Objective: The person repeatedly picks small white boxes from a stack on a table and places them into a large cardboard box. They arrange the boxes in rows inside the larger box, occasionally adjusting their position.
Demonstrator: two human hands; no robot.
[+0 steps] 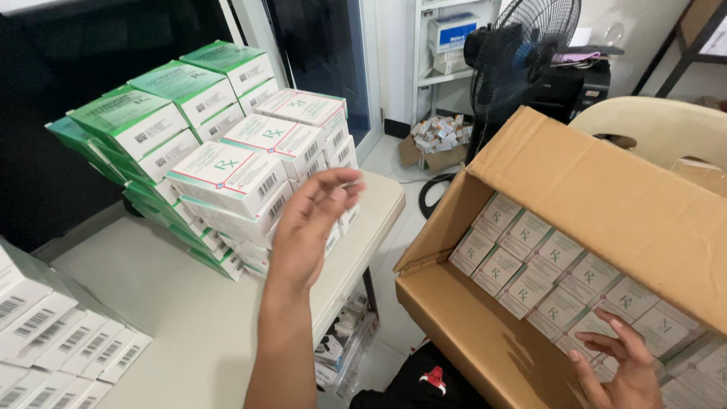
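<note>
My left hand (309,227) hovers with fingers apart, holding nothing, just right of a stack of white medicine boxes (261,163) on the white table (182,303). My right hand (615,362) is spread open inside a large cardboard carton (485,341), its fingers resting on the rows of white medicine boxes (545,265) packed in it. Behind the white stack stand green-topped boxes (159,113) piled against a dark wall.
More white boxes (53,341) lie at the table's near left corner. A black standing fan (515,53) and a small carton of packets (439,140) are on the floor beyond. A cream chair (659,129) sits behind the carton. Packets fill a clear bin (344,341) under the table.
</note>
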